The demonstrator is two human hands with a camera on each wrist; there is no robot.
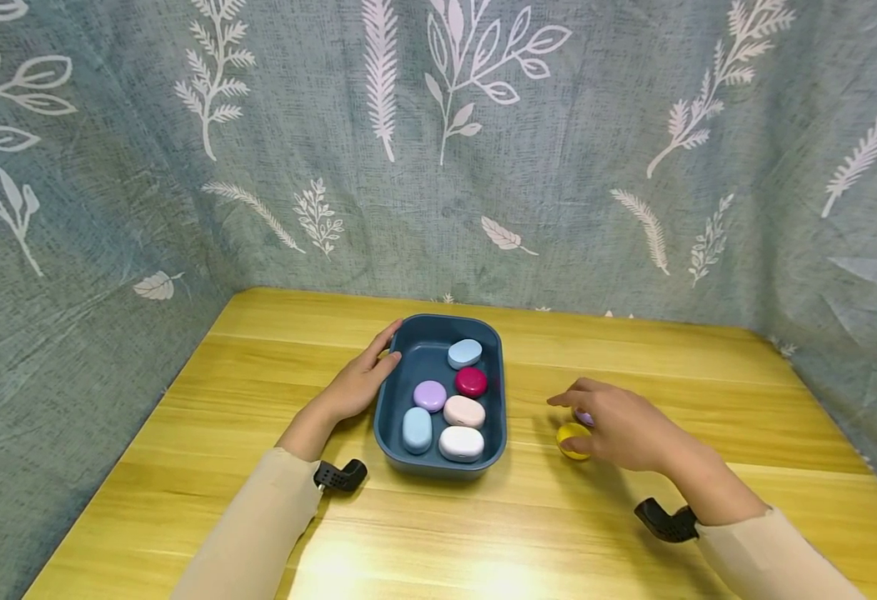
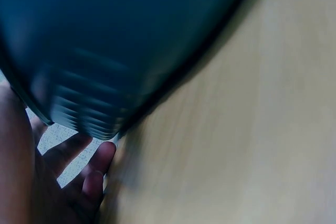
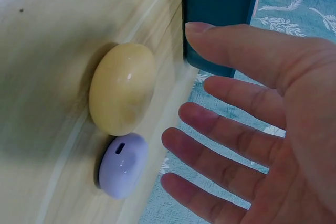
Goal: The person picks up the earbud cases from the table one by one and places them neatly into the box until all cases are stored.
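Note:
A dark blue bin point(image 1: 441, 471) stands on the table, holding several smooth rounded cases, among them a crimson case point(image 1: 472, 382) and a white case point(image 1: 462, 443). My left hand point(image 1: 356, 385) rests against its left side, thumb at the rim; its fingers point(image 2: 97, 158) touch the outer wall in the left wrist view. Right of the bin, my right hand point(image 1: 622, 425) hovers with spread fingers over a yellow case point(image 3: 123, 88) and a smaller purple case point(image 3: 124, 165) with a dark slot. Those two lie side by side, partly hidden in the head view by the hand.
The wooden table point(image 1: 206, 392) ends at a grey-green curtain point(image 1: 423, 208) with white leaf prints behind it and at both sides. Inside the bin, a light blue case point(image 1: 464, 353) lies near the far end. Each wrist bears a black camera point(image 1: 341, 475).

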